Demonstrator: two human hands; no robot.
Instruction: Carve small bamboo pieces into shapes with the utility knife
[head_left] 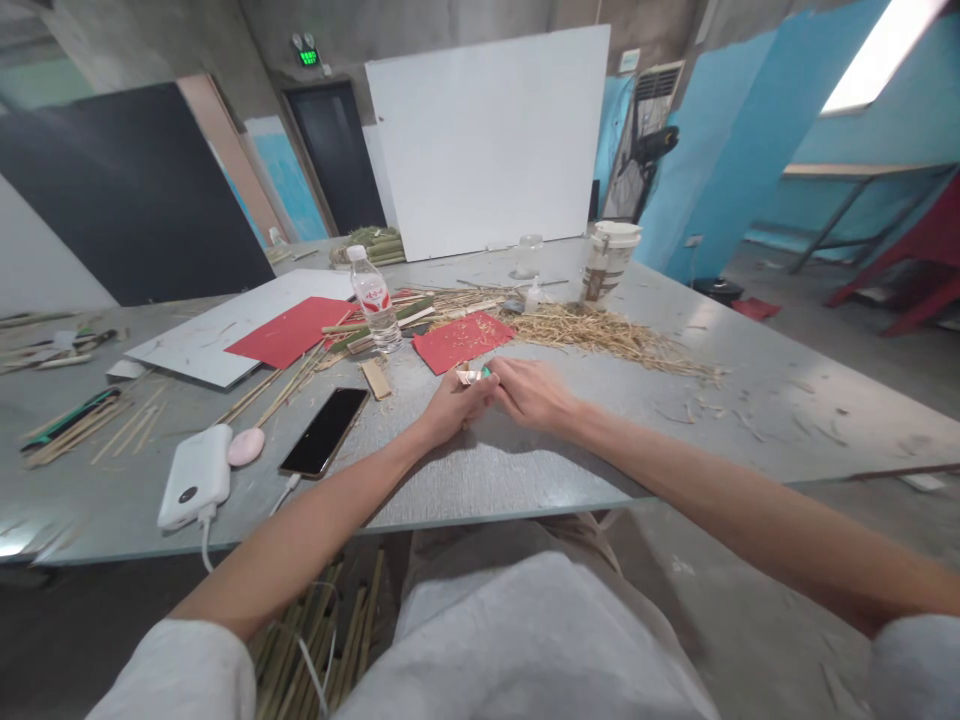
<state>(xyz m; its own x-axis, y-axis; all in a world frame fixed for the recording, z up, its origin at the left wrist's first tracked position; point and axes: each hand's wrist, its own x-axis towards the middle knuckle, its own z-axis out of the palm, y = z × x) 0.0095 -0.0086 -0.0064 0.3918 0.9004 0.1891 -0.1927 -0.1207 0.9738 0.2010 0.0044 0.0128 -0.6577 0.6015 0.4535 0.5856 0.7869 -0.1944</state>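
Observation:
My left hand (448, 408) is closed near the table's front edge, with a small pale piece (471, 377) sticking out from its fingers. Pressed up against it, my right hand (534, 392) is also closed. A tiny teal bit (486, 372) shows between the two hands; what it belongs to is hidden by the fingers. Just beyond them lies a red sheet (459, 341) strewn with small straw-coloured scraps. A short flat strip of wood or bamboo (376, 380) rests left of my left hand.
A water bottle (376, 305) stands upright beyond the strip. To the left lie a phone (325, 432), a white power bank (196, 478) with a cable and a pink round object (246, 447). Dry stalks (600, 332) lie behind my right hand, near a white bucket (611, 262).

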